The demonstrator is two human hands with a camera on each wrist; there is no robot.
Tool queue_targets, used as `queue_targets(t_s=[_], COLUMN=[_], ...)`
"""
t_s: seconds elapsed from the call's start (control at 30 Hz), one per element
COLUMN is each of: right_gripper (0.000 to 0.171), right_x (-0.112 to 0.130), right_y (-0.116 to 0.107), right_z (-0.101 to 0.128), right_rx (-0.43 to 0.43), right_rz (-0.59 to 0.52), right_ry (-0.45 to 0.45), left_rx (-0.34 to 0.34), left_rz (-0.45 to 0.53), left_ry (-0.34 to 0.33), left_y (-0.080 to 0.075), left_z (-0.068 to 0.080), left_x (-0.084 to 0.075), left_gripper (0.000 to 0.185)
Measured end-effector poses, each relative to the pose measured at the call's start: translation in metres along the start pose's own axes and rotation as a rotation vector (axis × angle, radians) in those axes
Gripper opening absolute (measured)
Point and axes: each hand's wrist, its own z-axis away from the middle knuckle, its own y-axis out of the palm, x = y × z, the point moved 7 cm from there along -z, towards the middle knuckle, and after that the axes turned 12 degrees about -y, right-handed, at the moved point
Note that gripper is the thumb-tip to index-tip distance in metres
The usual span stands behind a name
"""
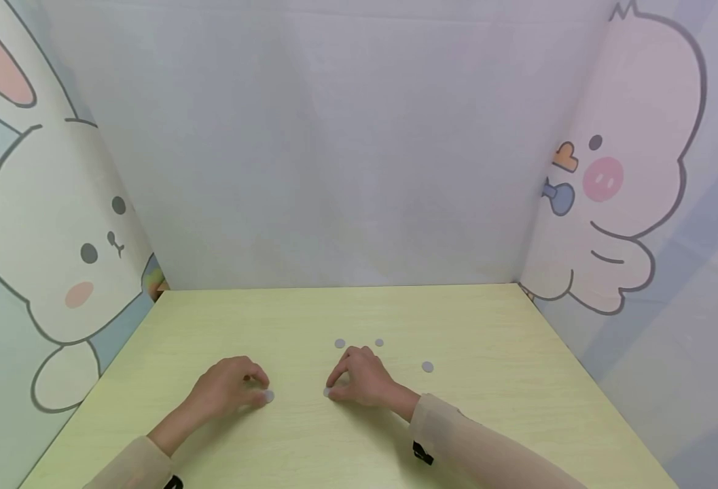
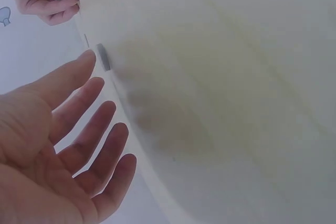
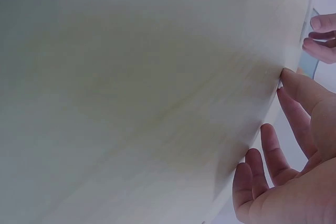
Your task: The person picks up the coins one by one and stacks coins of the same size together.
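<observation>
A small silver-grey coin (image 1: 270, 395) lies on the table right at the thumb tip of my left hand (image 1: 227, 388). In the left wrist view this coin (image 2: 103, 57) shows nearly edge-on, just beyond the thumb, and the fingers (image 2: 86, 150) are spread and loosely bent. To the right, my right hand (image 1: 363, 377) pinches another grey coin (image 1: 327, 392) at the tabletop between thumb and index finger. In the right wrist view, the right hand (image 3: 299, 145) has its thumb and index tips close together, mostly hiding the coin, with the other fingers touching down near the surface.
Beyond the right hand lie two more grey coins (image 1: 339, 343), and a further coin (image 1: 428, 367) rests to its right. The pale yellow table (image 1: 242, 319) ends at a grey cloth backdrop (image 1: 334, 149). Cartoon-printed cloth hangs along both sides.
</observation>
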Motion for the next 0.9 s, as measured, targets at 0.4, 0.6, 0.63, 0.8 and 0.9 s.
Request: queue_targets(t_s=[0.4, 0.6, 0.63, 0.8, 0.9], right_gripper=[0.006, 0.006, 0.006, 0.006, 0.006], right_x=[0.0, 0.001, 0.001, -0.001, -0.001], right_y=[0.001, 0.001, 0.001, 0.002, 0.001], right_z=[0.001, 0.001, 0.001, 0.001, 0.001], right_rx=[-0.001, -0.005, -0.004, 0.004, 0.005], right_rz=[-0.015, -0.011, -0.011, -0.012, -0.01], right_ry=[0.006, 0.009, 0.01, 0.017, 0.014], left_rx=[-0.07, -0.091, -0.09, -0.092, -0.092], left_rz=[0.0, 0.024, 0.027, 0.018, 0.017], left_ry=[0.079, 0.094, 0.093, 0.087, 0.098], left_y=[0.002, 0.005, 0.006, 0.014, 0.018], left_z=[-0.005, -0.007, -0.007, -0.01, -0.011], left_x=[-0.025, -0.039, -0.04, -0.048, -0.053], left_gripper=[0.022, 0.022, 0.023, 0.023, 0.023])
